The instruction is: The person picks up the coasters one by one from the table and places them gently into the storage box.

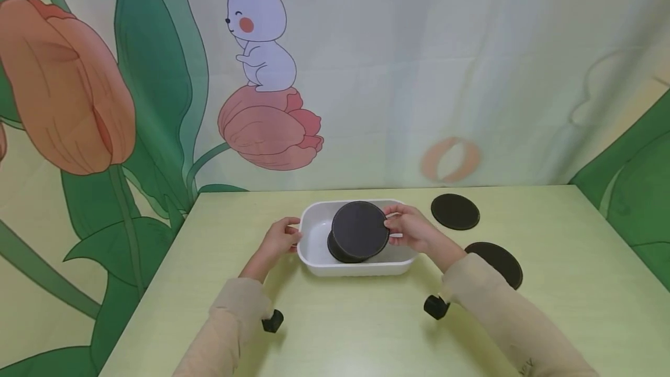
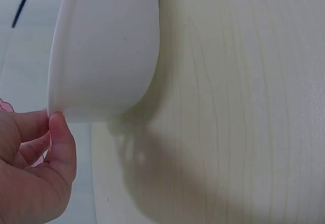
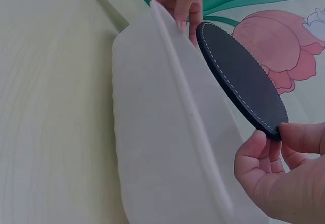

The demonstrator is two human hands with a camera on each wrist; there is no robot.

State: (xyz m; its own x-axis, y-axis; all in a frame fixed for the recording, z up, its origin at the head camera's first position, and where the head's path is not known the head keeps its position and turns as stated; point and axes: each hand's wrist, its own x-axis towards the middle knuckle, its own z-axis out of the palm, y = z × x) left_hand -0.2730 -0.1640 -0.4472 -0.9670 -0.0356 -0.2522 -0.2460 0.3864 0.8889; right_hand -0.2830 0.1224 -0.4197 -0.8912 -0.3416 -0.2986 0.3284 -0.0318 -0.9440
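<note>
A white rectangular tub [image 1: 314, 269] with rounded corners stands near the table's back edge. My left hand [image 1: 280, 238] pinches its left rim between thumb and fingers, as the left wrist view shows with the hand [image 2: 38, 168] at the tub's corner. Between thumb and fingers of my right hand [image 1: 413, 228] is the edge of a round black coaster [image 1: 361, 230], held tilted over the tub. White stitching runs around the coaster [image 3: 244, 76] in the right wrist view. Below it, partly hidden, more black round edge [image 1: 337, 252] shows inside the tub.
Two more black coasters lie on the table to the right: one [image 1: 455, 212] near the back edge, the other [image 1: 497, 263] partly behind my right sleeve. A printed curtain [image 1: 366, 74] with a rabbit and tulips hangs behind the pale wooden table [image 1: 340, 324].
</note>
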